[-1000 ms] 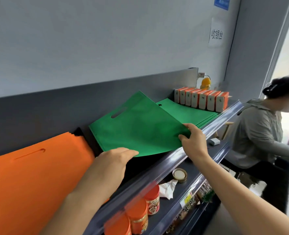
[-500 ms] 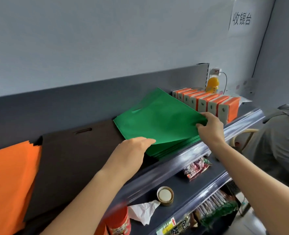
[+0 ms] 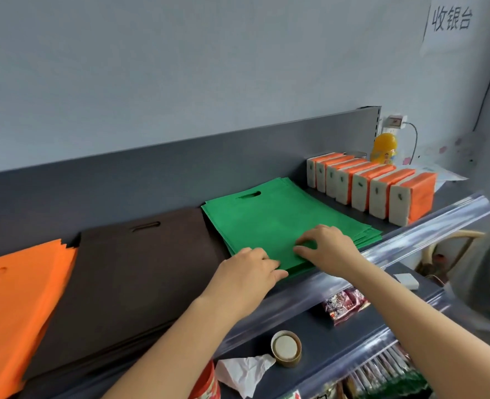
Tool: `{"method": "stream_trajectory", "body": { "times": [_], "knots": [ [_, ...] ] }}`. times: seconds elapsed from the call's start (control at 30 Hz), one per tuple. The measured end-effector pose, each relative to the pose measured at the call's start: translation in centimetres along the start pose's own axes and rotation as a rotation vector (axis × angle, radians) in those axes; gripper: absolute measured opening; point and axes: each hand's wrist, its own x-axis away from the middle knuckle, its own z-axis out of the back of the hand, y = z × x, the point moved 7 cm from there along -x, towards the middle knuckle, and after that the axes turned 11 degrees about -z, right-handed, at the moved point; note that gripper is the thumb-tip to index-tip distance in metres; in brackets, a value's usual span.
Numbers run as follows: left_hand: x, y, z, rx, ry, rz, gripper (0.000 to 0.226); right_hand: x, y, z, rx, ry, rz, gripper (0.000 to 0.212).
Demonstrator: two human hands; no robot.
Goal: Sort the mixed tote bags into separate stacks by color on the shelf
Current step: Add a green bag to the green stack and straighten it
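- Tote bags, orange stack (image 3: 16,298): far left on shelf (image 3: 428,226).
- brown stack (image 3: 128,269): just beside it.
- green stack (image 3: 267,217): right of brown, lying flat.
- left hand (image 3: 246,272): fingers straight, resting on green stack's front corner.
- right hand (image 3: 327,246): fingers bent, tips on top green bag; pinch or press unclear.

the orange stack (image 3: 13,306) runs off the left edge. my left hand (image 3: 246,272) hides the near corner of the green stack (image 3: 267,220). whether my right hand (image 3: 327,246) pinches or only presses it, i can't tell. the grey-clothed person (image 3: 479,277) at far right is blurred and cut off.
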Motion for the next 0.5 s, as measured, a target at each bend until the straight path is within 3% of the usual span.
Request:
{"method": "stream_trajectory", "body": {
  "times": [0.27, 0.37, 0.5],
  "knots": [
    [1.9, -0.5, 0.7, 0.121, 0.027, 0.039, 0.045, 0.5, -0.6, 0.8, -0.094, 0.116, -0.053, 0.022],
    [4.6, -1.5, 2.6, 0.154, 0.121, 0.065, 0.045, 1.9, -3.3, 1.3, -0.198, 0.210, 0.020, 0.027],
    [10.5, -4.8, 4.5, 0.084, 0.203, 0.163, 0.040, 4.2, -9.7, 0.0, -0.246, 0.213, 0.156, 0.032]
  ]
}}
